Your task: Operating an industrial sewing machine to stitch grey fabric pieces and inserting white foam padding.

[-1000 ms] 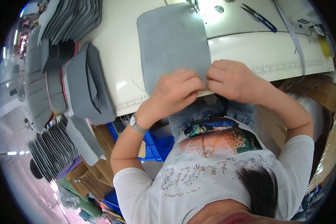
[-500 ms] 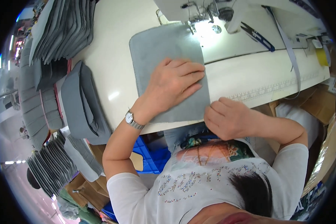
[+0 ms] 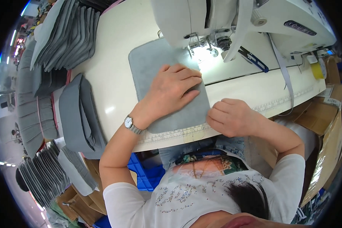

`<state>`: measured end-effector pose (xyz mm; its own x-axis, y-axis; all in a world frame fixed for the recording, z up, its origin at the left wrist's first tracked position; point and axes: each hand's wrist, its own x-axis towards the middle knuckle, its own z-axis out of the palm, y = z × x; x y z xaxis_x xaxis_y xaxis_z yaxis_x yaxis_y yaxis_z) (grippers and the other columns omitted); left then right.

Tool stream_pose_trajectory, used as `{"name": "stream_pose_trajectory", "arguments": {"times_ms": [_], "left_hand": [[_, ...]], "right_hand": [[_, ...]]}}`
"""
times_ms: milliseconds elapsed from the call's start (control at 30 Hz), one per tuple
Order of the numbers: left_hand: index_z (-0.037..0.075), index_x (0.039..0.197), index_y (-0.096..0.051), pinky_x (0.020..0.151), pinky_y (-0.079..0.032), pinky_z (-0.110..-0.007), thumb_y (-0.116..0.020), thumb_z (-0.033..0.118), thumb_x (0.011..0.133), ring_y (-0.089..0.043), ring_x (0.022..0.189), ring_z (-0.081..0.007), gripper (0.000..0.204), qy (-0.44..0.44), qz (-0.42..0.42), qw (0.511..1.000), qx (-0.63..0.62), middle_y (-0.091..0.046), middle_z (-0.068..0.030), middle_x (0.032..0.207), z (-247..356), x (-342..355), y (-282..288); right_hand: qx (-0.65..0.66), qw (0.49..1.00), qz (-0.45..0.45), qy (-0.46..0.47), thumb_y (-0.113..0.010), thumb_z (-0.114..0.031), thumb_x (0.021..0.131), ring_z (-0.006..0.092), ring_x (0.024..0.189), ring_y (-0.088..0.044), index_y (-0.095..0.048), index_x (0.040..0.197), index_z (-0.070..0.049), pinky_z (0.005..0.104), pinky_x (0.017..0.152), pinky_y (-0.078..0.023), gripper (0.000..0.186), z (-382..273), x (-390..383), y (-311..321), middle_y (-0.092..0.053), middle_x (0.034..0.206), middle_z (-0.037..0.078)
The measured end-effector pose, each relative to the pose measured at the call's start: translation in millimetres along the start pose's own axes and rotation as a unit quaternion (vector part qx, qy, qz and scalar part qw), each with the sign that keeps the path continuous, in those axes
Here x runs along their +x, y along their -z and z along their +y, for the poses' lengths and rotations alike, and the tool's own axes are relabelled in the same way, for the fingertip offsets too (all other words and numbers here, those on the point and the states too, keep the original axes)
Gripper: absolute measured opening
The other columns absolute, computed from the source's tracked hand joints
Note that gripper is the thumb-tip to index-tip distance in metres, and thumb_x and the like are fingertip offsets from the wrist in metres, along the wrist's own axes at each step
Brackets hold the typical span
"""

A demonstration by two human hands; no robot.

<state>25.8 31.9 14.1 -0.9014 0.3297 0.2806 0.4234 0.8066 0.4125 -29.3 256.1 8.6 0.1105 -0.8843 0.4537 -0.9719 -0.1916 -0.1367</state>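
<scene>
A grey fabric panel (image 3: 144, 64) with rounded far corners lies on the white sewing table. Its far right edge runs under the needle area of the sewing machine (image 3: 201, 43), where a bright lamp shines. Flat on the panel rests my left hand (image 3: 174, 89), fingers stretched toward the right edge; a metal wristwatch (image 3: 129, 122) is on that wrist. My right hand (image 3: 230, 117) is closed at the near right corner of the panel, its fingertips pinching the edge there. What lies under the curled fingers is partly hidden.
Blue-handled thread snips (image 3: 254, 60) and a pale strap (image 3: 283, 72) lie right of the machine. A ruler strip (image 3: 171, 136) follows the table's front edge. Folded grey pieces (image 3: 78, 114) and a grey stack (image 3: 68, 38) stand at left. Cardboard boxes (image 3: 311, 117) sit at right.
The panel has slid a little farther under the machine, away from the table's front edge, with both hands moving along with it. The view has tilted, showing more of the machine.
</scene>
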Motion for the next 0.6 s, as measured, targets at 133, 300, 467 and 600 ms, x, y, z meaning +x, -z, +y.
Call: {"name": "stream_pose_trajectory", "arguments": {"times_ms": [133,300,467,600], "left_hand": [[0.009,0.101,-0.066,0.084,-0.042,-0.035,-0.072,0.017,0.075,-0.058,0.099,-0.0222,0.028,0.016,0.036,0.999,0.021,-0.065,0.0000,0.109,-4,7,-1],[0.008,0.097,-0.067,0.082,-0.045,-0.035,-0.072,0.017,0.073,-0.060,0.097,-0.0235,0.026,-0.028,-0.009,0.999,0.039,-0.065,-0.0022,0.109,19,-15,2],[0.008,0.091,-0.068,0.076,-0.048,-0.032,-0.070,0.015,0.076,-0.061,0.096,-0.0184,0.016,-0.056,0.019,0.998,0.023,-0.065,-0.0007,0.104,6,-26,5],[0.005,0.092,-0.067,0.076,-0.052,-0.034,-0.068,0.012,0.076,-0.064,0.094,-0.0228,0.017,-0.051,0.021,0.998,-0.029,-0.067,-0.0046,0.102,-2,-10,9]], "right_hand": [[-0.007,1.000,-0.011,-0.008,-0.059,-0.014,0.063,0.0172,0.069,-0.052,-0.055,0.069,-0.007,0.0274,0.059,-0.045,0.010,20,4,3,-0.045,0.071,0.002],[-0.012,1.000,0.002,-0.011,-0.060,-0.012,0.065,0.0179,0.073,-0.055,-0.055,0.071,-0.006,0.0288,0.061,-0.049,0.009,30,10,-3,-0.050,0.074,0.004],[-0.018,1.000,0.020,-0.006,-0.060,-0.011,0.066,0.0181,0.074,-0.057,-0.056,0.071,-0.006,0.0294,0.062,-0.049,0.009,38,25,-13,-0.052,0.076,0.005],[-0.028,0.998,0.032,-0.050,-0.060,-0.012,0.067,0.0192,0.076,-0.057,-0.056,0.073,-0.006,0.0302,0.062,-0.049,0.009,46,23,-12,-0.053,0.077,0.005]]}}
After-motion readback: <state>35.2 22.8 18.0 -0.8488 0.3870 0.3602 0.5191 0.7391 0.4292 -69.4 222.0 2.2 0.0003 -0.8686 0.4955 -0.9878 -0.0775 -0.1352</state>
